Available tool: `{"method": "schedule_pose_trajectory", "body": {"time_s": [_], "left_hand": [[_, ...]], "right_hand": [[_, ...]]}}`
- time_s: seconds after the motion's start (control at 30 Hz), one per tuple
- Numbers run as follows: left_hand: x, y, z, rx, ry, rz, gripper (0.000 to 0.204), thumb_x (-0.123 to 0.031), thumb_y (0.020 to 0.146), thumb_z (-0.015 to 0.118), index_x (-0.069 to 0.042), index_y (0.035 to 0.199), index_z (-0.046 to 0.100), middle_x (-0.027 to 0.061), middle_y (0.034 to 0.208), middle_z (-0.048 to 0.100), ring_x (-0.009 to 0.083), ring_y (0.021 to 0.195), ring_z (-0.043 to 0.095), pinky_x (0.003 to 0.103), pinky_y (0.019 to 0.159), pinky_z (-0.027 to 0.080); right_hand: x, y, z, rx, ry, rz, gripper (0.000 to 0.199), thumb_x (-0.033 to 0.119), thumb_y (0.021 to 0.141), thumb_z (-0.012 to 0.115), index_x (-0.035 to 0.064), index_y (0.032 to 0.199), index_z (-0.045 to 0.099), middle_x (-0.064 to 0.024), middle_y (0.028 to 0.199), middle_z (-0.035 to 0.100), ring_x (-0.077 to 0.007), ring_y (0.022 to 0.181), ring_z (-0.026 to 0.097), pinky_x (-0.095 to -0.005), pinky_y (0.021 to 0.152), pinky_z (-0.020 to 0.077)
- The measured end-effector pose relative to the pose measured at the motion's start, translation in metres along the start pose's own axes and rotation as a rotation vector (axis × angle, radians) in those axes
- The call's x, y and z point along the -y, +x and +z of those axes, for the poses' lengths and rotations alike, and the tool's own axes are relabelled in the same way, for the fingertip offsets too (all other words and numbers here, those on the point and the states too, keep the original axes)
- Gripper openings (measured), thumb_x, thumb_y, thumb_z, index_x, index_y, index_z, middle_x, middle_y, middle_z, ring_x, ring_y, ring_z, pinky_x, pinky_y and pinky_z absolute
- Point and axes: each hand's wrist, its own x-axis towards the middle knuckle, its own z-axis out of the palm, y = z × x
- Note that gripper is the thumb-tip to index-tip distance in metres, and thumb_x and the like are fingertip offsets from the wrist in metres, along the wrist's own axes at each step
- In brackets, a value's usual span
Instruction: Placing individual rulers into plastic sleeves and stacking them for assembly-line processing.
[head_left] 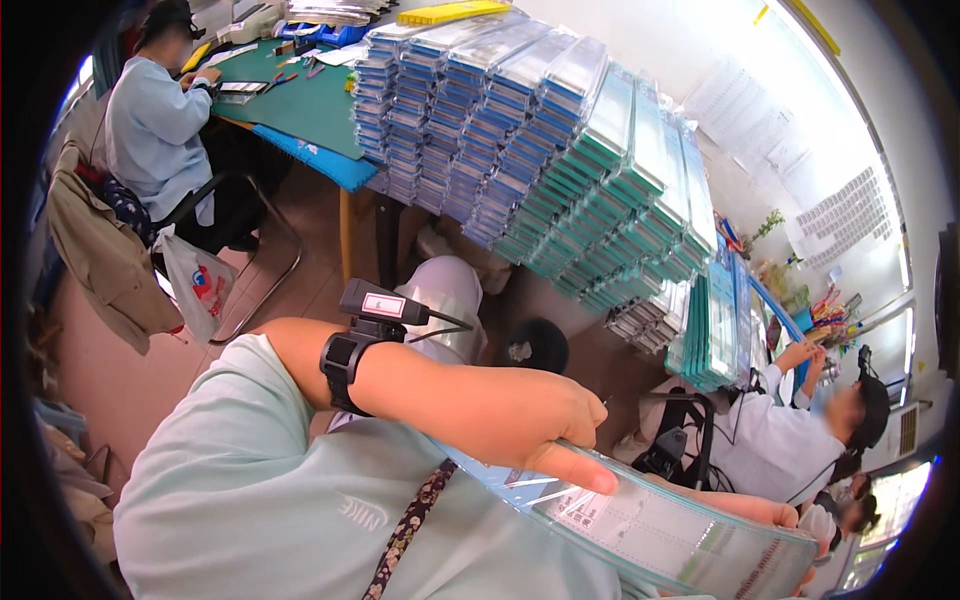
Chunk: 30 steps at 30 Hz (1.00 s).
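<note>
A long, flat clear plastic case (680, 540) with a pale printed card inside and a greenish edge lies across my front at the lower right. My left hand (560, 430) grips it near its middle, thumb pressed on the top face and fingers curled at the far edge. At the case's right end, my right hand (765, 510) holds it from behind; fingers show along the far edge and round the end, while the palm is hidden. A black strap with a small camera (380, 303) sits on my left wrist.
Tall stacks of similar blue-edged cases (470, 110) and green-edged cases (600, 190) rise ahead. At the left, a seated person (160, 130) works at a green-topped table (300, 100). Another person (780, 430) sits at the right. A beige jacket (110, 240) hangs over a chair.
</note>
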Motion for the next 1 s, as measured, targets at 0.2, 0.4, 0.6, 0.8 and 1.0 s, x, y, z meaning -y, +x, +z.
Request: {"method": "schedule_pose_trajectory", "body": {"time_s": [0.2,0.4,0.6,0.8,1.0], "left_hand": [[-0.001,0.0,0.01,-0.002,-0.087,-0.072,0.061,-0.044,0.088,0.057,0.004,0.055,0.041,0.0154,0.061,0.035,0.0309,0.058,0.04,0.04,0.054,0.033],[-0.003,0.005,0.009,0.082,-0.127,-0.148,0.067,-0.05,0.089,0.053,0.005,0.055,0.036,0.0157,0.063,0.034,0.0301,0.058,0.039,0.04,0.055,0.033],[-0.002,0.005,0.01,0.092,-0.147,-0.18,0.069,-0.054,0.087,0.054,0.005,0.056,0.035,0.0142,0.062,0.033,0.0279,0.057,0.037,0.04,0.053,0.033],[0.001,0.007,0.009,-0.048,0.024,-0.028,0.073,-0.059,0.087,0.048,0.009,0.061,0.048,0.0189,0.06,0.046,0.0283,0.053,0.045,0.04,0.05,0.037],[0.002,0.015,0.02,-0.011,-0.071,-0.06,0.071,-0.058,0.088,0.046,0.006,0.058,0.046,0.0138,0.05,0.038,0.0242,0.047,0.038,0.039,0.047,0.036]], "right_hand": [[0.006,-0.005,0.003,-0.029,-0.139,0.019,0.051,0.044,0.088,0.051,0.0025,0.117,0.049,-0.0118,0.122,0.049,-0.0247,0.117,0.045,-0.0316,0.092,0.0388],[0.015,-0.002,0.008,-0.036,-0.233,0.057,0.053,0.046,0.087,0.05,0.0022,0.117,0.048,-0.0126,0.122,0.049,-0.0255,0.117,0.045,-0.032,0.091,0.039],[0.017,-0.003,0.013,-0.04,-0.294,0.085,0.055,0.047,0.087,0.05,0.0019,0.118,0.047,-0.0133,0.122,0.049,-0.0262,0.117,0.045,-0.0324,0.091,0.0393],[0.022,-0.003,0.011,-0.051,-0.329,0.102,0.057,0.049,0.087,0.049,0.0017,0.119,0.047,-0.014,0.122,0.049,-0.027,0.116,0.045,-0.0329,0.091,0.0395],[0.026,-0.001,0.015,-0.033,-0.36,0.097,0.059,0.051,0.087,0.049,0.0014,0.119,0.046,-0.0147,0.121,0.049,-0.0278,0.116,0.045,-0.0333,0.09,0.0397]]}}
